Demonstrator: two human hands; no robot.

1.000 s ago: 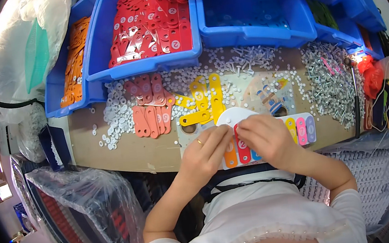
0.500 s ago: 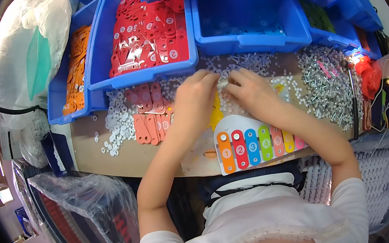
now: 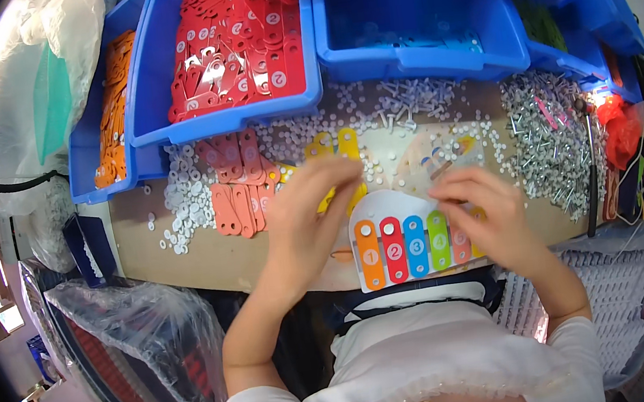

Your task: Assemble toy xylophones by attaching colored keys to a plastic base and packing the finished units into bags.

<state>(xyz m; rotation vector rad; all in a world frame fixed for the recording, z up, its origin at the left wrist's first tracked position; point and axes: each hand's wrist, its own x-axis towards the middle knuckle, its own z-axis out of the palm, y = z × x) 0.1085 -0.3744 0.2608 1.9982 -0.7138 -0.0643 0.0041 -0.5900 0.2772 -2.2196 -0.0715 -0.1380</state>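
A toy xylophone (image 3: 375,269) with a white base and a row of coloured bars lies in front of me near the table's edge. White caps (image 3: 391,226) sit at the upper ends of the orange and red bars. My right hand (image 3: 480,211) hovers over the xylophone's right bars, fingertips pinched together; whatever they hold is too small to make out. To the left, my left hand (image 3: 310,222) is smeared by motion beside the xylophone. Loose yellow bars (image 3: 348,144) lie just beyond it, partly hidden. Whether it holds anything is unclear.
Blue bins with red bars (image 3: 247,63) and orange bars (image 3: 115,113) line the back. Pink bars (image 3: 234,211) and white washers (image 3: 185,185) lie left. A heap of screws (image 3: 550,143) and a dark rod-like tool (image 3: 591,178) are on the right.
Both hands have come back toward me from the small white parts, moving apart. The right is now over the xylophone, the left beside it, and the yellow bars are more visible.
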